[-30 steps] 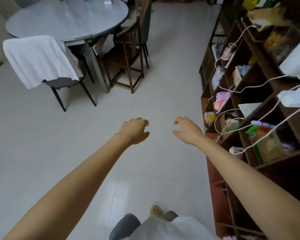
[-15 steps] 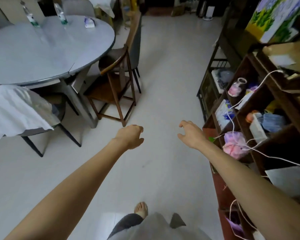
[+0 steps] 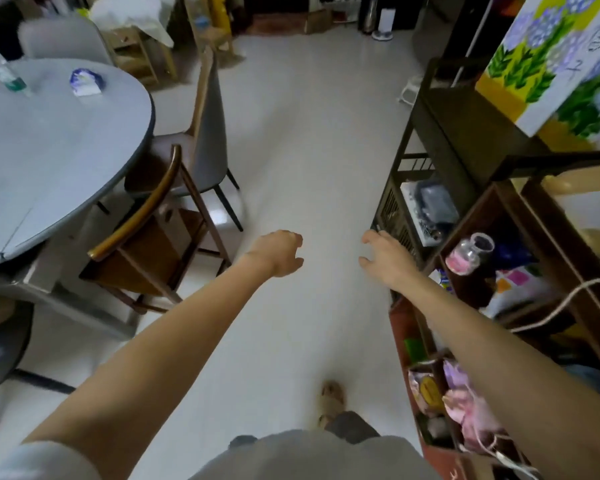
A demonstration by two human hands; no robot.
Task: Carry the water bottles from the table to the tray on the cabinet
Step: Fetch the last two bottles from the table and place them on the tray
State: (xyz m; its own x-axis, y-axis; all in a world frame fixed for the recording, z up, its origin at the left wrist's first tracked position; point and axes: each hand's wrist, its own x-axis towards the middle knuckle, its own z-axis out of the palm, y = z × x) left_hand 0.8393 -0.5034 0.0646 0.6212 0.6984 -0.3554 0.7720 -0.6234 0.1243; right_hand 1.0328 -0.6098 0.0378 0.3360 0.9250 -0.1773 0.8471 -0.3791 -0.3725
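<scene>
Round grey table (image 3: 49,161) carries one water bottle (image 3: 6,76) and, perhaps, a tissue packet (image 3: 85,81).

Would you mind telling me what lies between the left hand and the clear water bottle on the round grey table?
In the head view, a brown wooden chair and bare grey tabletop separate the left hand from the bottle.
</scene>
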